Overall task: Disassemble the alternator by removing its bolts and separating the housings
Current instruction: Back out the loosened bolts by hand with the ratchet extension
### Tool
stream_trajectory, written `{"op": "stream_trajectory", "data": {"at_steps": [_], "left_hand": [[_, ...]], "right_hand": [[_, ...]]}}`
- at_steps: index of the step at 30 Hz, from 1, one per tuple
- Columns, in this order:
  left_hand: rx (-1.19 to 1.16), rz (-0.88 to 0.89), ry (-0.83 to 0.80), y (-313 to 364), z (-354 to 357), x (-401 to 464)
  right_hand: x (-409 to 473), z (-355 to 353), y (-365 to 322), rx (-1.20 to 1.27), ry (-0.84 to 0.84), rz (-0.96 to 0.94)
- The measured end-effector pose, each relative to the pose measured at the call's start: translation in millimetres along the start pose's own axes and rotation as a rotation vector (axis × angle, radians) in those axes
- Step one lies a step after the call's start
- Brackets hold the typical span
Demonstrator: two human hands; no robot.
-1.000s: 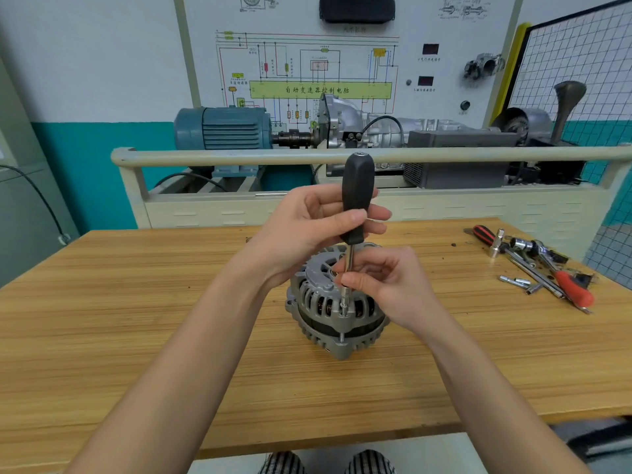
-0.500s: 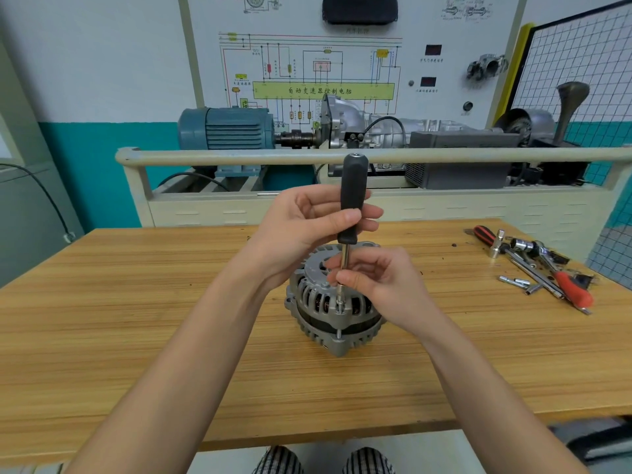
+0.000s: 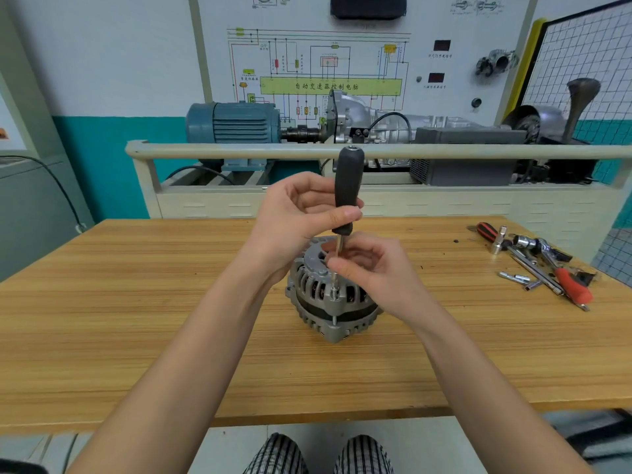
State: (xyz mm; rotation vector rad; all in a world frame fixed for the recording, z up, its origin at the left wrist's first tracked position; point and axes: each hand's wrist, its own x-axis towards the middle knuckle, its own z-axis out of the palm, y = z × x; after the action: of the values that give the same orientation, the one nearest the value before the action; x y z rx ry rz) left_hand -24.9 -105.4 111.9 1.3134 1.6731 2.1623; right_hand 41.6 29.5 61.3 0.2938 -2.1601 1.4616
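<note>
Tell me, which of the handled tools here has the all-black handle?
The driver the left hand holds upright over the alternator; the others, lying at the table's right, have red on theirs.

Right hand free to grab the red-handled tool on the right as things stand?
Probably not yet: the right hand pinches the driver shaft at the alternator. The tabletop path to the red-handled tool looks open once it lets go.

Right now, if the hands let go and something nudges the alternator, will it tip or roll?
Probably it stays put: the alternator sits flat on the table and looks squat. Its cast metal housing suggests it is heavy for its size, so a light nudge would likely slide it, if anything. Laid on its round side, it might roll.
</note>
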Motion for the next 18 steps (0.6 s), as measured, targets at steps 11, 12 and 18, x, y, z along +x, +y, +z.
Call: {"op": "stream_trajectory", "data": {"at_steps": [11,12,18], "left_hand": [[-0.008,-0.044,-0.019,1,-6,-1],[0.003,-0.029,0.015,2,-6,-1],[0.084,0.004,0.083,1,-3,1]], "right_hand": [[4,7,1,-0.076,0.044,0.030],[3,6,0,-0.064,0.025,0.030],[3,6,-2,-0.010,0.123,0.004]]}}
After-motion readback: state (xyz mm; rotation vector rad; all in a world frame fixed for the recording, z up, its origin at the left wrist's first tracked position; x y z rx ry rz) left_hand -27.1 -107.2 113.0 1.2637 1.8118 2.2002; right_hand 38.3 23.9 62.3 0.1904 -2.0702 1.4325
